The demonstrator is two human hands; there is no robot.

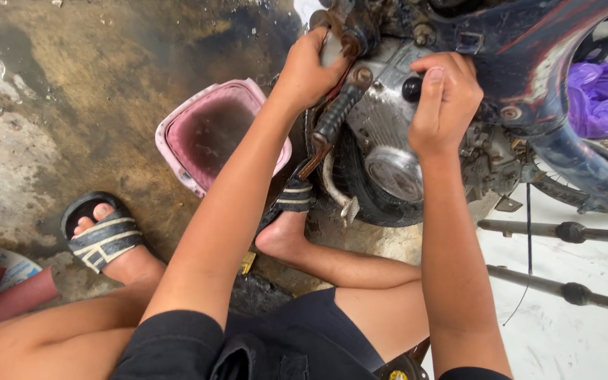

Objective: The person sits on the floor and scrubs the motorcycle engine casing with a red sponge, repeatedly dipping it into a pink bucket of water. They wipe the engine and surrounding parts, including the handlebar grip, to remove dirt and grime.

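A dirty motorcycle engine [388,134] with a silver side cover sits in front of me under a dark blue frame [529,63]. My left hand [311,67] grips a part at the engine's upper left, just above a black rubber-covered lever [336,112]. My right hand [445,98] is closed around a small round black cap [412,88] on the engine cover, thumb and fingers pinching it. I squat close, knees apart, both feet in striped sandals.
A pink tub [209,130] of dark liquid stands on the oil-stained concrete left of the engine. Metal rods [564,229] lie on white sheeting at right. A purple plastic bag [603,98] sits behind the frame. A red cloth-like object [8,292] lies far left.
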